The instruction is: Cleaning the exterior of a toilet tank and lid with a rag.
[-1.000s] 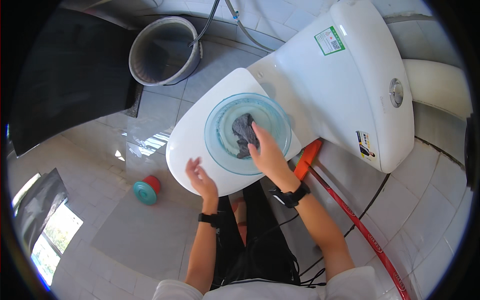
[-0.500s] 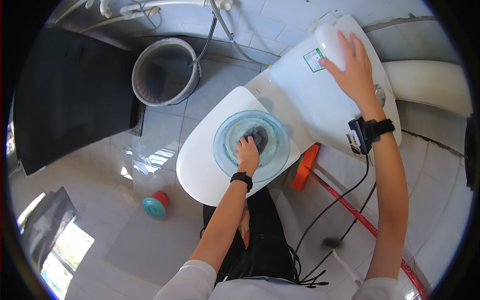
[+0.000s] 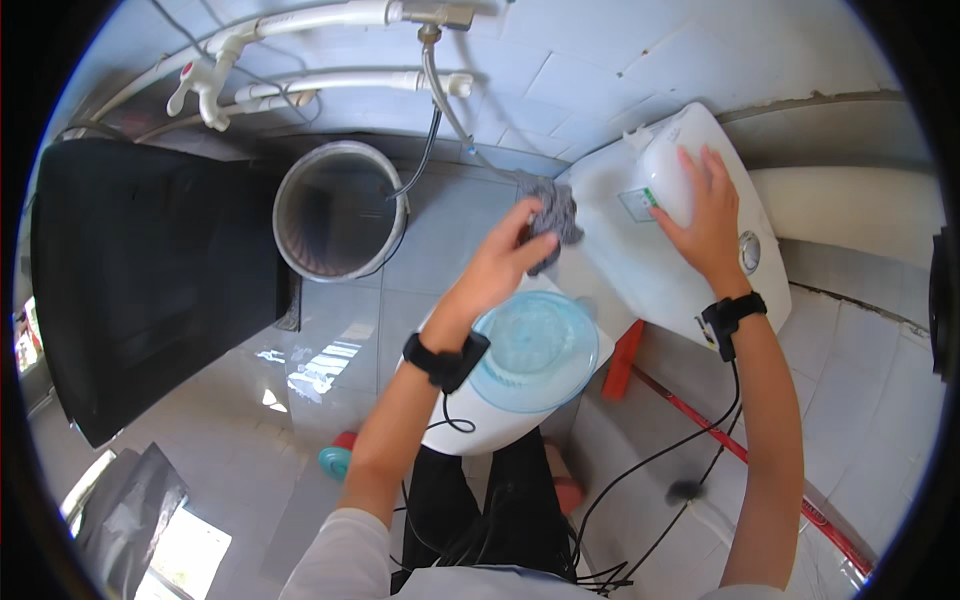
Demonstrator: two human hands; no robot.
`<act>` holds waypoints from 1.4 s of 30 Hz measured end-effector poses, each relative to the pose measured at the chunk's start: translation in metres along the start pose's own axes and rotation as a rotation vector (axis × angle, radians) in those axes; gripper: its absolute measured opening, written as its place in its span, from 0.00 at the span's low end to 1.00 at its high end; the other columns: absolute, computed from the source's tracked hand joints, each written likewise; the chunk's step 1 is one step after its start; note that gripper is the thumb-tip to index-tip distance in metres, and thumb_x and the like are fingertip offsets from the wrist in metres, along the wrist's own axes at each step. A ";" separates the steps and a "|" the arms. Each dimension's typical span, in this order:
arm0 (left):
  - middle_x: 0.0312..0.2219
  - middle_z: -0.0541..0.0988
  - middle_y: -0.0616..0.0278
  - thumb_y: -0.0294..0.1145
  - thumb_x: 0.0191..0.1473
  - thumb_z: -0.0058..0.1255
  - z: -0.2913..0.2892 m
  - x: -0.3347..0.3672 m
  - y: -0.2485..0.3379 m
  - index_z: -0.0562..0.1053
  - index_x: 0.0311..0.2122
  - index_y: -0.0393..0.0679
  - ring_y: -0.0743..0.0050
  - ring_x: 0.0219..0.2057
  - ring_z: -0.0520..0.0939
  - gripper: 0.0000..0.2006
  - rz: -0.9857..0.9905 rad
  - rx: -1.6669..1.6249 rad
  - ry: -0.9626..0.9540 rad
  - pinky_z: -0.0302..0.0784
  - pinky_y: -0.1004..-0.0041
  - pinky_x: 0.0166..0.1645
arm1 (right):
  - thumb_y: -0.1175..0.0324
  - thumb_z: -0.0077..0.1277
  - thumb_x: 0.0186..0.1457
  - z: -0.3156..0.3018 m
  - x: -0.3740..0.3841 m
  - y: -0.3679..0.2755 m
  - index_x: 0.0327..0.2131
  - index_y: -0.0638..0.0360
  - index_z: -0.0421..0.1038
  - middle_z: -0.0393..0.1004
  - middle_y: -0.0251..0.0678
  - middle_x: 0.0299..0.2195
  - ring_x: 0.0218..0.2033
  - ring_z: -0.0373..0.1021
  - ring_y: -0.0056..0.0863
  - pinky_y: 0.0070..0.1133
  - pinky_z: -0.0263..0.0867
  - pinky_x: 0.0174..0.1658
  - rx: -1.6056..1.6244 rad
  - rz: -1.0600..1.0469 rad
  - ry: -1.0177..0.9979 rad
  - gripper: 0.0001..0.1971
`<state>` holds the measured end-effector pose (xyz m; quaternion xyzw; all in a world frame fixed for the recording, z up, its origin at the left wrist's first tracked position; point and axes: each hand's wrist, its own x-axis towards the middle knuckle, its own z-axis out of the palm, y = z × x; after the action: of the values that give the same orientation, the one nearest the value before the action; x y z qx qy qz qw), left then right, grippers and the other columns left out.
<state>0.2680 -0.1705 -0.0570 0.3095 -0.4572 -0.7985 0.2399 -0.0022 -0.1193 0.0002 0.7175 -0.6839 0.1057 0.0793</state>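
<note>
In my left hand (image 3: 505,245) is a crumpled grey cloth (image 3: 553,218), gripped between the thumb and fingers. It is raised above the back of the toilet, beside the tank (image 3: 600,215). A round, light-blue see-through basin (image 3: 535,350) with water in it rests on the closed white toilet lid (image 3: 470,435). My right hand (image 3: 705,215) lies with spread fingers on the tank top, against a smooth white rounded shape (image 3: 663,178) that I cannot identify. A green-edged label (image 3: 637,206) shows near its thumb.
A grey bucket (image 3: 340,215) holding dark water, with a hose in it, stands by the wall under white pipes (image 3: 330,15). At left is a large black panel (image 3: 160,280). A red pole (image 3: 690,410) leans at right. Black cables hang from my wrist straps.
My left hand has come up out of the basin with the grey cloth and moved forward towards the tank. My right hand stays on the tank top. The view has tilted up.
</note>
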 end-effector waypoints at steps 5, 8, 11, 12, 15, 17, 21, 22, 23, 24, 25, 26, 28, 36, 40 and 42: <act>0.27 0.71 0.68 0.35 0.54 0.42 -0.016 0.099 0.020 0.65 0.44 0.37 0.83 0.28 0.71 0.15 0.095 -0.122 0.048 0.65 0.82 0.34 | 0.61 0.60 0.37 0.000 0.006 -0.012 0.54 0.50 0.57 0.51 0.46 0.55 0.57 0.48 0.46 0.37 0.46 0.55 0.001 0.044 -0.052 0.38; 0.31 0.72 0.61 0.46 0.55 0.39 0.000 0.152 0.020 0.66 0.39 0.35 0.77 0.29 0.72 0.20 -0.062 -0.384 -0.123 0.67 0.79 0.32 | 0.61 0.61 0.36 -0.005 0.005 -0.011 0.54 0.51 0.57 0.50 0.46 0.56 0.57 0.47 0.46 0.37 0.46 0.55 0.015 0.067 -0.095 0.38; 0.34 0.70 0.59 0.46 0.56 0.40 0.035 0.185 -0.003 0.63 0.41 0.38 0.75 0.32 0.70 0.19 0.080 -0.078 -0.003 0.67 0.77 0.37 | 0.62 0.62 0.34 -0.008 0.002 -0.008 0.54 0.52 0.57 0.50 0.47 0.56 0.58 0.47 0.47 0.37 0.45 0.55 0.009 0.085 -0.118 0.39; 0.30 0.68 0.63 0.46 0.56 0.41 0.046 0.189 -0.004 0.62 0.40 0.40 0.80 0.30 0.69 0.18 0.092 -0.003 -0.019 0.68 0.78 0.35 | 0.62 0.62 0.34 -0.011 0.001 -0.006 0.54 0.52 0.57 0.50 0.47 0.56 0.58 0.47 0.47 0.37 0.45 0.55 0.003 0.105 -0.143 0.39; 0.43 0.67 0.49 0.42 0.56 0.41 0.041 0.213 -0.055 0.59 0.49 0.40 0.62 0.44 0.69 0.20 0.647 0.504 0.043 0.65 0.68 0.48 | 0.62 0.62 0.34 -0.008 0.009 -0.014 0.53 0.53 0.58 0.49 0.47 0.56 0.58 0.47 0.48 0.37 0.45 0.55 0.018 0.105 -0.152 0.39; 0.51 0.63 0.42 0.38 0.57 0.39 0.045 0.222 -0.070 0.61 0.51 0.35 0.45 0.54 0.60 0.21 0.919 0.669 -0.086 0.58 0.64 0.54 | 0.61 0.61 0.34 -0.007 0.008 -0.009 0.53 0.53 0.58 0.49 0.47 0.56 0.58 0.47 0.48 0.37 0.45 0.55 0.007 0.113 -0.164 0.38; 0.55 0.57 0.42 0.40 0.60 0.32 0.050 0.226 -0.074 0.59 0.54 0.36 0.53 0.59 0.54 0.22 0.476 0.301 -0.220 0.52 0.66 0.59 | 0.60 0.61 0.34 -0.010 0.000 0.002 0.53 0.52 0.58 0.49 0.47 0.56 0.57 0.47 0.50 0.38 0.46 0.55 -0.001 0.110 -0.177 0.38; 0.55 0.57 0.42 0.40 0.60 0.32 0.038 0.231 -0.085 0.59 0.54 0.36 0.53 0.59 0.54 0.22 0.474 0.311 -0.214 0.52 0.66 0.59 | 0.60 0.62 0.34 -0.009 0.004 -0.002 0.53 0.52 0.59 0.49 0.48 0.56 0.57 0.47 0.50 0.39 0.46 0.54 0.008 0.095 -0.167 0.39; 0.52 0.62 0.47 0.43 0.60 0.31 0.021 0.242 -0.108 0.61 0.53 0.37 0.62 0.53 0.61 0.23 0.274 0.239 -0.159 0.57 0.69 0.55 | 0.60 0.62 0.34 -0.006 0.009 -0.008 0.53 0.52 0.59 0.49 0.48 0.56 0.57 0.47 0.50 0.39 0.46 0.54 0.022 0.088 -0.163 0.39; 0.48 0.68 0.53 0.47 0.60 0.31 0.011 0.250 -0.123 0.64 0.51 0.38 0.71 0.47 0.68 0.24 0.078 0.157 -0.110 0.62 0.72 0.51 | 0.59 0.62 0.33 -0.005 0.010 -0.010 0.53 0.52 0.59 0.49 0.48 0.56 0.57 0.47 0.51 0.39 0.46 0.54 0.026 0.082 -0.163 0.39; 0.48 0.68 0.53 0.47 0.60 0.31 0.011 0.251 -0.124 0.64 0.51 0.38 0.71 0.47 0.68 0.24 0.078 0.141 -0.124 0.62 0.72 0.51 | 0.59 0.62 0.33 -0.006 0.008 -0.007 0.53 0.52 0.59 0.48 0.49 0.56 0.56 0.48 0.51 0.39 0.46 0.54 0.008 0.087 -0.173 0.39; 0.40 0.72 0.55 0.45 0.58 0.36 0.004 0.249 -0.119 0.67 0.46 0.36 0.72 0.38 0.72 0.21 -0.148 0.092 -0.086 0.66 0.74 0.43 | 0.59 0.62 0.33 -0.006 0.006 -0.006 0.53 0.52 0.59 0.48 0.49 0.56 0.56 0.48 0.51 0.39 0.46 0.54 -0.003 0.091 -0.178 0.39; 0.31 0.75 0.57 0.42 0.57 0.41 -0.009 0.243 -0.112 0.70 0.40 0.35 0.73 0.30 0.75 0.19 -0.375 0.042 -0.052 0.69 0.75 0.36 | 0.59 0.62 0.33 -0.007 0.004 -0.005 0.53 0.52 0.59 0.49 0.49 0.56 0.56 0.48 0.52 0.39 0.47 0.54 0.012 0.096 -0.182 0.39; 0.31 0.72 0.67 0.33 0.51 0.51 0.025 0.216 -0.052 0.73 0.36 0.41 0.88 0.31 0.68 0.09 0.078 -0.179 -0.173 0.64 0.83 0.37 | 0.61 0.63 0.32 -0.007 0.003 -0.002 0.53 0.53 0.59 0.48 0.49 0.56 0.56 0.47 0.52 0.39 0.46 0.54 0.019 0.091 -0.188 0.40; 0.36 0.72 0.62 0.33 0.54 0.47 0.040 0.213 -0.044 0.73 0.40 0.40 0.84 0.37 0.69 0.11 0.359 0.098 -0.015 0.64 0.79 0.42 | 0.62 0.64 0.32 -0.005 0.003 -0.003 0.53 0.55 0.59 0.48 0.50 0.56 0.57 0.46 0.52 0.39 0.46 0.54 0.014 0.078 -0.186 0.40; 0.42 0.71 0.56 0.36 0.56 0.43 0.033 0.228 -0.065 0.70 0.45 0.37 0.77 0.42 0.70 0.16 0.558 0.161 -0.119 0.63 0.77 0.47 | 0.62 0.64 0.32 -0.005 0.002 -0.003 0.53 0.55 0.58 0.48 0.51 0.56 0.57 0.46 0.53 0.39 0.47 0.54 0.016 0.073 -0.183 0.40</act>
<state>0.0798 -0.2726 -0.1642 0.1424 -0.5996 -0.6798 0.3976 0.0007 -0.1201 0.0062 0.6994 -0.7130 0.0482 0.0068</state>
